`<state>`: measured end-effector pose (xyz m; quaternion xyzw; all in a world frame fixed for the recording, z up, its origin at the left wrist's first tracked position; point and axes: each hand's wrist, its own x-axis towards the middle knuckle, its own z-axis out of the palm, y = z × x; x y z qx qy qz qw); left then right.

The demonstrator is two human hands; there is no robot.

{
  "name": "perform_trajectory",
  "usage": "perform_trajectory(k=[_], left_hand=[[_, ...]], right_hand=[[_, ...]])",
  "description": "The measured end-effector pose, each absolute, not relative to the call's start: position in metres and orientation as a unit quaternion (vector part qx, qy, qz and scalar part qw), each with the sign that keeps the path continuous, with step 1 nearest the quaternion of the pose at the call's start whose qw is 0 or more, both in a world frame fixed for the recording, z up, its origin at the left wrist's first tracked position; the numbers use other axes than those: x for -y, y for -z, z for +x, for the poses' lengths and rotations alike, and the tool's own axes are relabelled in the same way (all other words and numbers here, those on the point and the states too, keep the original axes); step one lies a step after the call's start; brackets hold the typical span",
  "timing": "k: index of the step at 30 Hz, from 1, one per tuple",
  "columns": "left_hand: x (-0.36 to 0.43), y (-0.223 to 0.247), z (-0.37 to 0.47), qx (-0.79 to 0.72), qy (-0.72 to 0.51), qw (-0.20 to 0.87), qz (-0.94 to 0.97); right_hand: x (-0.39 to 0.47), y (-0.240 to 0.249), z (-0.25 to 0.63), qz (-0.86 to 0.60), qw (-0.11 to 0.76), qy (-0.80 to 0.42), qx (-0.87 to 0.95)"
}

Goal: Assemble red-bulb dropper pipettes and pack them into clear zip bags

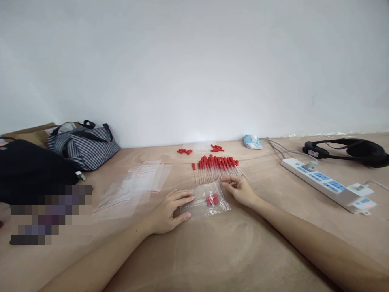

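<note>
A clear plastic bag (204, 207) lies flat on the table with red-capped droppers (212, 199) inside it, their caps toward the right. My left hand (171, 211) rests at the bag's left edge, its fingers and thumb spread apart. At the bag's upper right corner is my right hand (239, 190), thumb and forefinger close together; whether they pinch the bag's edge is too small to tell. Just beyond the bag, several red-topped droppers (217, 163) lie side by side in a row, thin stems toward me. One single dropper (193, 166) lies left of the row.
Flat clear bags (130, 188) are spread at left. Small red caps (217, 148) and clear tubes (200, 147) lie near the wall. A power strip (326, 182), a black headset (349, 150) and a blue tissue pack (252, 141) are right; a striped bag (88, 148) stands left.
</note>
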<state>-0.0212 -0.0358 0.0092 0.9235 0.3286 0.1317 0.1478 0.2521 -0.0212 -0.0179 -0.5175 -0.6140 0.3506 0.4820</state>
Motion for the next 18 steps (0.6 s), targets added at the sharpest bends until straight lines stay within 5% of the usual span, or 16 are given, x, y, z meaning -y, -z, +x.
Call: perform_trajectory(k=[4, 10, 15, 18], left_hand=[[0.036, -0.010, -0.021, -0.331, -0.129, 0.150, 0.923], [0.038, -0.013, -0.019, -0.336, -0.143, 0.154, 0.918], [0.040, -0.015, -0.019, -0.336, -0.141, 0.161, 0.917], [0.040, -0.017, -0.019, -0.338, -0.133, 0.161, 0.917]], right_hand=[[-0.010, 0.005, 0.257, -0.602, 0.431, -0.119, 0.662], [-0.061, -0.014, 0.230, -0.710, 0.310, 0.026, 0.631], [-0.088, -0.014, 0.210, -0.742, 0.288, 0.028, 0.604], [-0.096, -0.015, 0.210, -0.731, 0.356, -0.021, 0.582]])
